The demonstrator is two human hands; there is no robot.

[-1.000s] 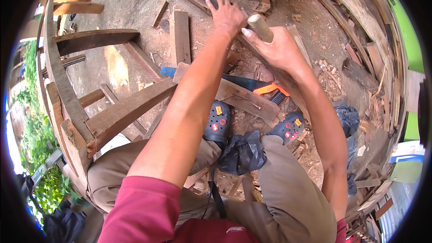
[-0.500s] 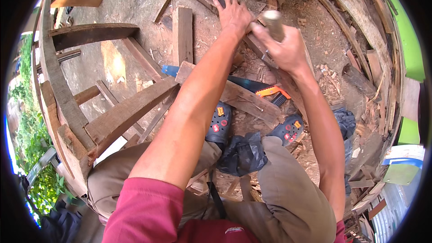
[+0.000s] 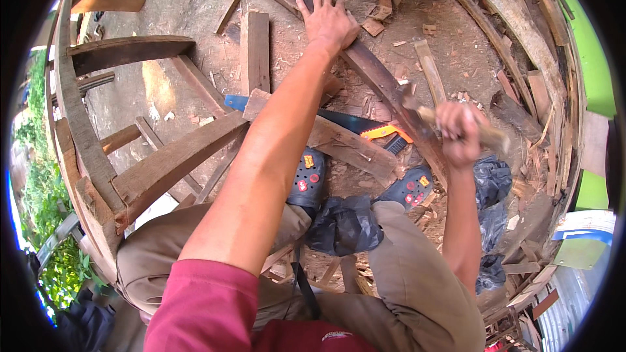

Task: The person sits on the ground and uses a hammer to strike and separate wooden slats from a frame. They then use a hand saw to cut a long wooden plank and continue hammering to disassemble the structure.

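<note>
My left hand [image 3: 328, 21] presses flat on a long dark wooden plank [image 3: 375, 75] that runs diagonally across the dirt ground. My right hand [image 3: 460, 133] grips the wooden handle of a small axe [image 3: 424, 112], whose dark head meets the plank's lower stretch. I sit with both feet in dark clogs [image 3: 306, 179] on a shorter board [image 3: 345, 143]. A handsaw [image 3: 365, 127] with an orange handle lies under that board.
A curved wooden frame of thick beams [image 3: 163, 163] stands at my left. Loose boards [image 3: 255, 49], offcuts and chips litter the ground. More planks [image 3: 515, 19] pile up at the right, with black bags [image 3: 489, 182] beside my right foot.
My right hand has swung the axe down from high beside my left hand to the plank's lower part. My left hand has stayed on the plank.
</note>
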